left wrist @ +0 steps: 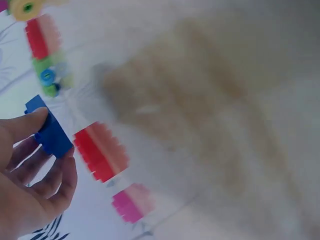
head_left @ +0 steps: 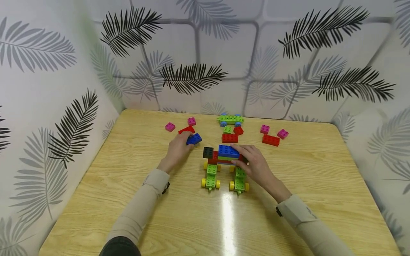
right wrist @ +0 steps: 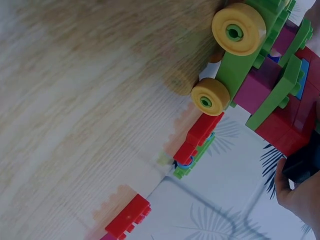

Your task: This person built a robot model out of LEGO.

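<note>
In the head view my left hand [head_left: 178,148] pinches a blue toy brick [head_left: 194,139] between thumb and fingers; the left wrist view shows the same brick [left wrist: 52,131] tilted in that grip. My right hand [head_left: 256,164] grips the right end of a toy brick build [head_left: 224,158]. This build stands on two green wheeled bases [head_left: 210,182] with yellow wheels. Red bricks bridge across them, a blue brick lies on top, and a black brick [head_left: 208,152] sits at the left end. In the right wrist view, fingers [right wrist: 284,187] touch another black brick [right wrist: 304,157].
Beyond the build are a green wheeled base [head_left: 231,120] with blue wheels, a red brick [head_left: 230,138] and a small green brick [head_left: 227,129]. Pink bricks [head_left: 170,127] and red bricks [head_left: 271,140] lie to both sides. Patterned fabric walls rise behind the wooden table [head_left: 179,220].
</note>
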Demonstrator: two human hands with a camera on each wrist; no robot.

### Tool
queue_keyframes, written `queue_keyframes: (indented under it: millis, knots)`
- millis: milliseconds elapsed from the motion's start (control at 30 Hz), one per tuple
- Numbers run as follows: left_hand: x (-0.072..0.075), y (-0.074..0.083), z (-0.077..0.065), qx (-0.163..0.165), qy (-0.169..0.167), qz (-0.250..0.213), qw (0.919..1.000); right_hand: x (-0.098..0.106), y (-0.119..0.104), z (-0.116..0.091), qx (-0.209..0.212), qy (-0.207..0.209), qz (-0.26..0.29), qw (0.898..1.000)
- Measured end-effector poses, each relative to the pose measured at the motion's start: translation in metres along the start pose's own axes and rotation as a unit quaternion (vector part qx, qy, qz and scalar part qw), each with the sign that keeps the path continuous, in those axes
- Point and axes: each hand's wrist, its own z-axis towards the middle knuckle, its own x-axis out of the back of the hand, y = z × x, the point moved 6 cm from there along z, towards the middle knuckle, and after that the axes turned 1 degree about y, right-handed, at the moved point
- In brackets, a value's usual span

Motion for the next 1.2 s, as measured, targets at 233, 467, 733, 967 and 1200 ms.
queue_keyframes:
  millis: [233,467,733,967,1200]
  knots:
    - [0.043,0.031,-0.004,-0.049,0.077,-0.09,0.9918,0.001,0.006,0.001,-0.041,-0.011,0.038,0.998]
    - [0.071,0.081,-0.02,-0.134,0.072,-0.188,0.9704,0.002,0.012,0.001,-0.118,-0.03,0.075,0.99]
    - [0.062,0.13,-0.035,-0.244,0.01,-0.158,0.9567,0.001,0.015,0.002,-0.127,-0.025,0.077,0.989]
    - [0.045,0.14,-0.036,-0.244,-0.029,-0.112,0.9628,-0.001,0.015,-0.001,-0.141,-0.029,0.082,0.986]
    - [0.039,0.144,-0.034,-0.258,-0.045,-0.099,0.96,-0.002,0.014,-0.001,-0.139,-0.027,0.078,0.987]
